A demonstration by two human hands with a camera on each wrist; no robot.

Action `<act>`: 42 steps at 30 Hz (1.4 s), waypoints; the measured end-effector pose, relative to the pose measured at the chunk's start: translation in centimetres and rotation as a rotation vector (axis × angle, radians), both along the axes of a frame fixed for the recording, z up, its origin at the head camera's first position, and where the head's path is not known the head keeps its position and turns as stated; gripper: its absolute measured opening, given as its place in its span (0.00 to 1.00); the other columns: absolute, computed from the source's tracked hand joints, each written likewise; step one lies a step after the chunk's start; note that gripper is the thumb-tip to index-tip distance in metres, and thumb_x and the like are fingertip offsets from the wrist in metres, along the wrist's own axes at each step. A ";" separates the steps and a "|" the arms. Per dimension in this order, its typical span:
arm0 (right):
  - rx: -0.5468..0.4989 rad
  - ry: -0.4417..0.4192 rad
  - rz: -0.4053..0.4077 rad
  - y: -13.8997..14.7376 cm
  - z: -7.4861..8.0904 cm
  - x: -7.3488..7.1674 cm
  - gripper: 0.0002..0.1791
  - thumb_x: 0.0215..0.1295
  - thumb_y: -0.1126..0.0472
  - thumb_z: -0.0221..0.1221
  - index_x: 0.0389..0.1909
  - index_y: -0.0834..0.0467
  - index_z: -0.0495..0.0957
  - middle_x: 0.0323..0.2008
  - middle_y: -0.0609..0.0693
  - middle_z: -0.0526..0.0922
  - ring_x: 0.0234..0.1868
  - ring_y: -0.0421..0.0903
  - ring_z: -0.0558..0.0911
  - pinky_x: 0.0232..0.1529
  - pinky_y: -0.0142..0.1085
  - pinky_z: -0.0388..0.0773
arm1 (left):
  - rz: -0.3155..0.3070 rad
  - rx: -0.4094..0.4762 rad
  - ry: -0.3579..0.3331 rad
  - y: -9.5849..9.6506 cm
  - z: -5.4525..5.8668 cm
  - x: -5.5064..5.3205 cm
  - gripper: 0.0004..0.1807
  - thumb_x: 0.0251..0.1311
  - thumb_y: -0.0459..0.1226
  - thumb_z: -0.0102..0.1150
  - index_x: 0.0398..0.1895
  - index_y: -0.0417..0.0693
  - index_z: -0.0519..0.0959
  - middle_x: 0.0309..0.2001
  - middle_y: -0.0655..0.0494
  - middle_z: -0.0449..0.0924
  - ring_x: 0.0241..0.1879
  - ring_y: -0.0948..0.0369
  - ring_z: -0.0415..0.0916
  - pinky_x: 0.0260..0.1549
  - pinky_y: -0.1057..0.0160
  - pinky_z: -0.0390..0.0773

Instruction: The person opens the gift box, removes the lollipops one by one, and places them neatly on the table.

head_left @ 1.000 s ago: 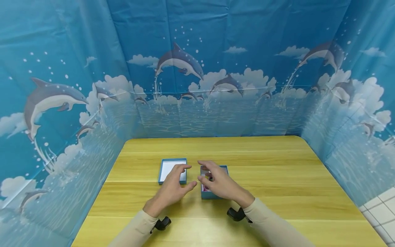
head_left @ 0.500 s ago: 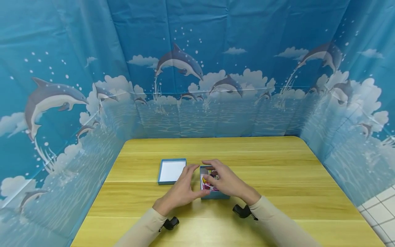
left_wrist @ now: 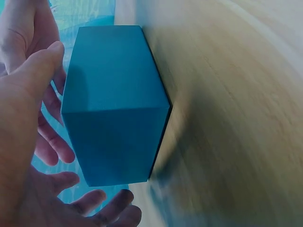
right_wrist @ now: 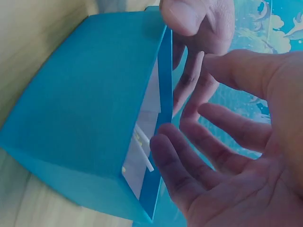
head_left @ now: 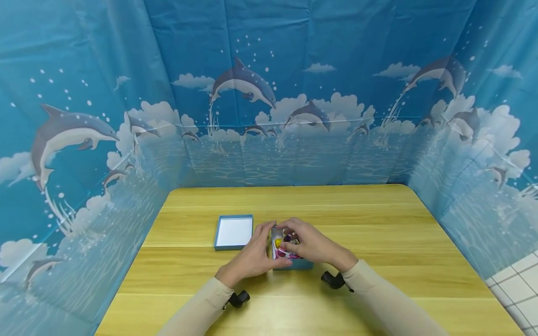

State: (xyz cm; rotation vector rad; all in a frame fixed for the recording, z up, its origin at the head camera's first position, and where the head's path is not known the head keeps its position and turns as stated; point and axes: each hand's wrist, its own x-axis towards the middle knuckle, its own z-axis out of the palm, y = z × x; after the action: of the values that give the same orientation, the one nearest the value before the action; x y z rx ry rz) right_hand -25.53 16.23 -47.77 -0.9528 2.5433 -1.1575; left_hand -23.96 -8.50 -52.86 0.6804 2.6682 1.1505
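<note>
A blue box (head_left: 297,265) without its lid stands on the table, holding colourful wrapped sweets (head_left: 279,243). White sticks (right_wrist: 144,158) show inside it in the right wrist view. My left hand (head_left: 254,256) spans the box's left side, its thumb along the near rim and its fingertips at the far left corner. In the left wrist view those fingers (left_wrist: 116,205) are spread and show a gap from the blue wall. My right hand (head_left: 313,245) hovers over the opening, thumb and fingers apart and loosely bent, with nothing visible between them. It hides the box's right part.
The shallow blue lid (head_left: 233,232), white inside, lies upturned on the wooden table (head_left: 357,219) just left of the box. A blue dolphin-print curtain (head_left: 269,154) surrounds the table's back and sides. Black wrist cameras (head_left: 240,298) sit under both wrists.
My left hand has moved right, from in front of the lid to around the box's left side. My right hand has shifted slightly right over the opening, uncovering more sweets.
</note>
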 end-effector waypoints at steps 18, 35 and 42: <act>0.226 0.165 0.139 -0.6 0.5 -2.8 0.19 0.84 0.64 0.71 0.70 0.61 0.88 0.68 0.58 0.90 0.66 0.60 0.90 0.66 0.56 0.89 | 0.052 0.048 0.001 0.7 -1.0 0.0 0.67 0.70 0.65 0.80 0.99 0.48 0.51 0.89 0.42 0.61 0.77 0.46 0.78 0.79 0.38 0.79; 0.426 0.081 0.239 -2.1 0.2 -5.0 0.13 0.82 0.63 0.73 0.61 0.54 0.93 0.56 0.50 0.96 0.53 0.42 0.93 0.56 0.38 0.91 | 0.055 0.071 -0.023 0.8 -0.8 0.2 0.68 0.69 0.63 0.82 0.98 0.47 0.50 0.91 0.40 0.60 0.85 0.41 0.71 0.84 0.35 0.73; 0.451 0.041 0.278 -2.6 0.7 -5.2 0.09 0.81 0.63 0.74 0.57 0.53 0.94 0.54 0.49 0.97 0.53 0.40 0.93 0.58 0.37 0.91 | 0.063 0.090 -0.033 0.7 -1.1 0.2 0.68 0.69 0.63 0.82 0.98 0.47 0.51 0.91 0.39 0.60 0.86 0.39 0.70 0.83 0.34 0.73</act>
State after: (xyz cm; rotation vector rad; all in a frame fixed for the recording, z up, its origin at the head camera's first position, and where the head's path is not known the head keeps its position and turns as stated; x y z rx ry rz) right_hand -30.75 13.63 -47.08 -1.1601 2.4392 -0.4646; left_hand -23.76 -7.81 -53.93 0.5901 2.6418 1.2926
